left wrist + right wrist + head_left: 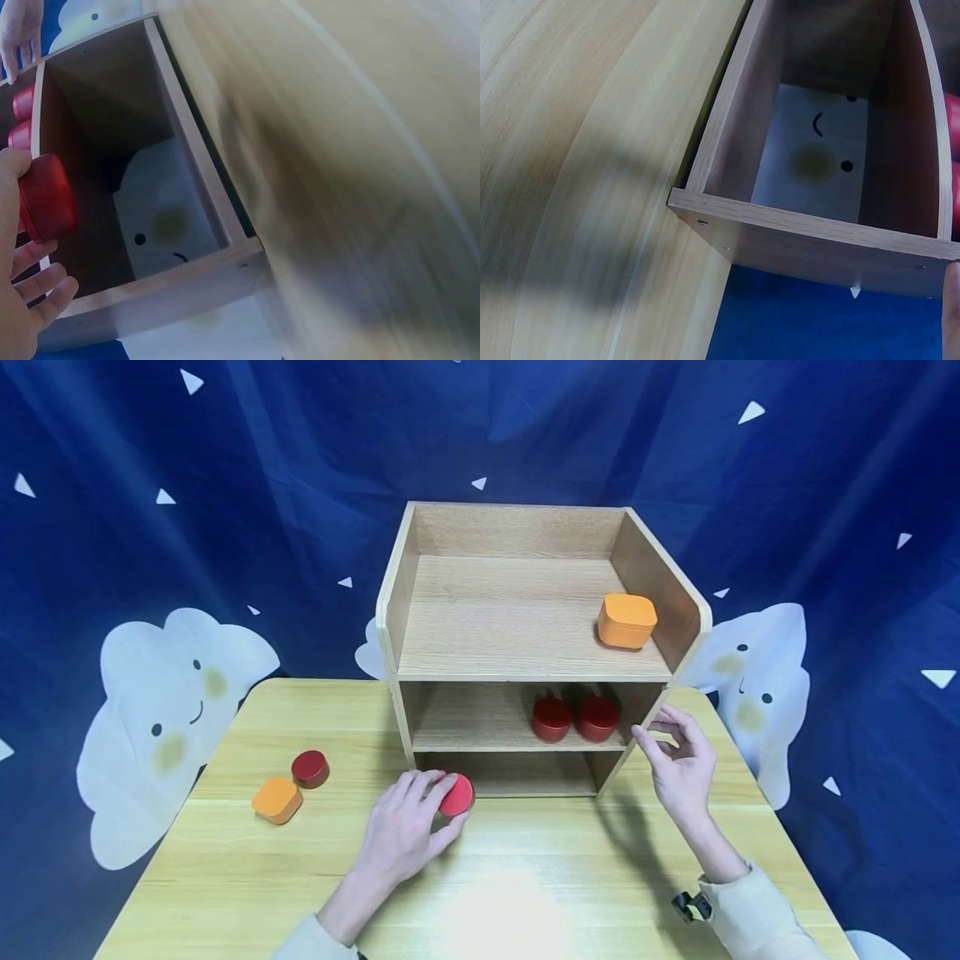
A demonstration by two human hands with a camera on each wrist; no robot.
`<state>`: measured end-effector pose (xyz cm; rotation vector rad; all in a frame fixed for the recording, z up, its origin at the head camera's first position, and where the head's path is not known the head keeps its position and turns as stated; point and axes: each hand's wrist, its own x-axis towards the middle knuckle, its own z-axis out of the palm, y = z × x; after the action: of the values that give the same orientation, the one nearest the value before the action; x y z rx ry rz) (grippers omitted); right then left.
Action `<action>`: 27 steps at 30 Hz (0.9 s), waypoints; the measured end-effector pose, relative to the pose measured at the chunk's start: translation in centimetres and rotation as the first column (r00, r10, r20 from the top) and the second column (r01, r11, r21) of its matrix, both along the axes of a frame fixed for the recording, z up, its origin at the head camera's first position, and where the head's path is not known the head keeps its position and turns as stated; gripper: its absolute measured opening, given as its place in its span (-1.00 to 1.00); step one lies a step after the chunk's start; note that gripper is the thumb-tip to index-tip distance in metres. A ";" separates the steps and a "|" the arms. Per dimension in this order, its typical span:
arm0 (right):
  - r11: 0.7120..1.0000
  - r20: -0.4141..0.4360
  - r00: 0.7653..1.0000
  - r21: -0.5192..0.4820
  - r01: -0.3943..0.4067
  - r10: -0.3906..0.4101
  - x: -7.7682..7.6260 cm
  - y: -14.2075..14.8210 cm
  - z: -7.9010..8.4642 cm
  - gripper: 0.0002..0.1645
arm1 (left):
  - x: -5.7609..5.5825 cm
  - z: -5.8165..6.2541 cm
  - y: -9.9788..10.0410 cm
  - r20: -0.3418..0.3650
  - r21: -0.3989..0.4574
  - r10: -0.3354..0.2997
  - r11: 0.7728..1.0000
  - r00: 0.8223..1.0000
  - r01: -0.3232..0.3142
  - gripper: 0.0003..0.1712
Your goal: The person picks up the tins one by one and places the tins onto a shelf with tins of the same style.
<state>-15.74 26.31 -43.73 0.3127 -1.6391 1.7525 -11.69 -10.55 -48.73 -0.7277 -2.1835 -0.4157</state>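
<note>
A wooden shelf unit (510,675) stands on the table. My left hand (405,827) grips a round red container (456,795) between thumb and fingers, in front of the unit's lower left opening. In the left wrist view the same red container (49,196) appears close by the shelf boards. My right hand (684,760) touches the front edge of the unit's right side panel with its fingertips and holds nothing loose. One of its fingers (951,300) shows against that panel in the right wrist view. Two round red containers (552,719) (597,718) sit on the middle shelf, toward the right.
An orange rounded-square container (627,621) is on the top shelf at the right. Left of the unit, another orange container (277,800) and a dark red round one (311,769) lie on the table (217,868). A blue curtain (315,460) hangs behind.
</note>
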 end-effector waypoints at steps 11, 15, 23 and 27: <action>0.999 -0.015 0.999 -0.027 -0.036 0.036 0.0 0.1 -0.2 -0.45 | -0.3 0.7 1.5 -0.054 0.016 -0.013 1.000 0.998 0.014 -0.45; 0.998 -0.022 0.999 -0.039 -0.042 0.041 -0.1 0.1 -0.1 -0.45 | -0.4 1.1 1.9 -0.067 0.015 -0.020 1.000 0.998 0.021 -0.44; 0.999 -0.011 0.999 -0.038 -0.030 0.030 0.0 0.0 0.0 -0.46 | -0.9 1.7 2.7 -0.089 0.032 -0.025 0.999 0.996 0.028 -0.41; 0.999 -0.005 1.000 -0.035 -0.027 0.027 0.0 -0.1 0.0 -0.46 | -1.1 2.2 3.0 -0.092 0.028 -0.028 0.999 0.995 0.030 -0.39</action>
<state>-15.73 26.22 -43.70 0.3240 -1.6059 1.7969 -12.81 -7.55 -46.57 -0.7486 -2.0788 -0.4207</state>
